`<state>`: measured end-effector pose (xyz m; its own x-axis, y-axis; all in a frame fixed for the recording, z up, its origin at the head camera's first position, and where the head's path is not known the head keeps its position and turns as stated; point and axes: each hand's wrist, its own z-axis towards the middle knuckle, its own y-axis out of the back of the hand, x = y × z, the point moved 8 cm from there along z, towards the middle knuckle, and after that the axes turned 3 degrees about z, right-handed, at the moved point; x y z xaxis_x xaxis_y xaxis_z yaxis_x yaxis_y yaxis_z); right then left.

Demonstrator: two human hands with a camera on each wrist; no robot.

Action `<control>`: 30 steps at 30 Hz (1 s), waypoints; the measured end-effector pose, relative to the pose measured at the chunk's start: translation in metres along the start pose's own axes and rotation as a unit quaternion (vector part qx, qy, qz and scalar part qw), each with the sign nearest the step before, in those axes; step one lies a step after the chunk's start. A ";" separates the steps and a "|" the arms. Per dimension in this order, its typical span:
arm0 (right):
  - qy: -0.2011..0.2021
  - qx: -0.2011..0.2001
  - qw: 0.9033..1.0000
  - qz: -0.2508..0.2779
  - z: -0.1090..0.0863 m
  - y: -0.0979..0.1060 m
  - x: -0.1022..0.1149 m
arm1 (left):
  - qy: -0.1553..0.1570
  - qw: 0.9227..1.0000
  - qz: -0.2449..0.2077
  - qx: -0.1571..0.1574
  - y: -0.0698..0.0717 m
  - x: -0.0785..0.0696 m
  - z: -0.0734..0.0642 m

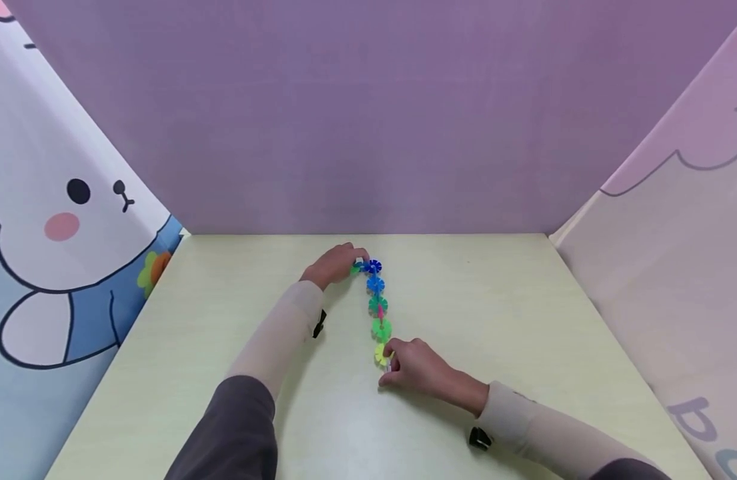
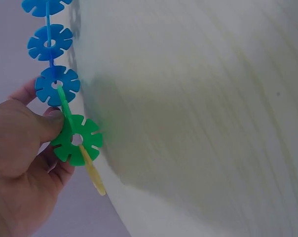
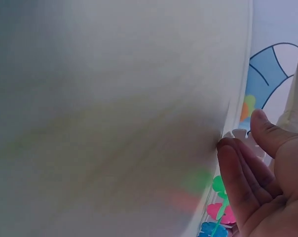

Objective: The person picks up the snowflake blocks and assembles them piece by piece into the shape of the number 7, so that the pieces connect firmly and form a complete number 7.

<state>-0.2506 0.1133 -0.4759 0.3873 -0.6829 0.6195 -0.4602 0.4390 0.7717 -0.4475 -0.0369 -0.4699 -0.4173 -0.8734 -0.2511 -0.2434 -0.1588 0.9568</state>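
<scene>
A chain of slotted plastic interlocking discs (image 1: 376,285) runs down the middle of the table, blue at the far end, then green and yellow. At its far end my left hand (image 1: 337,263) pinches a green disc (image 2: 91,134) between thumb and fingers; a yellow disc (image 2: 93,170) hangs from it, seen edge-on. My right hand (image 1: 422,369) is at the near end, beside the yellow disc (image 1: 380,355). Its thumb and curled fingers hold a whitish disc (image 3: 239,133), mostly hidden by the fingers. A pink disc (image 3: 223,212) shows below that hand.
The pale table (image 1: 224,333) meets a purple panel (image 1: 368,133) at the back. Panels with a cartoon print (image 1: 74,253) stand at the sides. A black strap end (image 1: 480,438) hangs from the right sleeve, another (image 1: 319,324) from the left.
</scene>
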 end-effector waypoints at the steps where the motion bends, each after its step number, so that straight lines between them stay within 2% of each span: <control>1: 0.000 0.001 1.000 0.000 0.000 -0.001 0.001 | 0.000 1.000 -0.002 -0.003 0.000 0.000 0.000; 10: 0.001 0.011 1.000 0.009 0.003 -0.001 0.002 | 0.004 1.000 -0.003 -0.016 0.001 0.003 0.000; 16: 0.001 0.017 1.000 0.022 0.003 0.005 0.006 | 0.049 0.999 -0.017 -0.012 0.006 0.008 -0.007; 18: 0.005 0.009 1.000 0.023 0.003 0.012 0.007 | 0.061 0.998 -0.019 -0.022 0.013 0.009 -0.010; 22: 0.024 -0.018 1.000 0.009 0.005 0.032 0.008 | 0.059 0.997 -0.015 -0.051 0.036 0.002 -0.021; 27: 0.044 -0.046 0.998 -0.023 0.009 0.060 0.006 | 0.050 0.997 -0.026 -0.050 0.063 -0.019 -0.045; 30: 0.048 -0.058 0.996 -0.055 0.012 0.075 0.002 | 0.043 0.998 -0.024 -0.047 0.072 -0.029 -0.062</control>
<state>-0.2934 0.1380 -0.4188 0.5065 -0.6744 0.5372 -0.3182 0.4329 0.8434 -0.3984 -0.0515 -0.3848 -0.3288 -0.8994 -0.2880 -0.1770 -0.2409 0.9543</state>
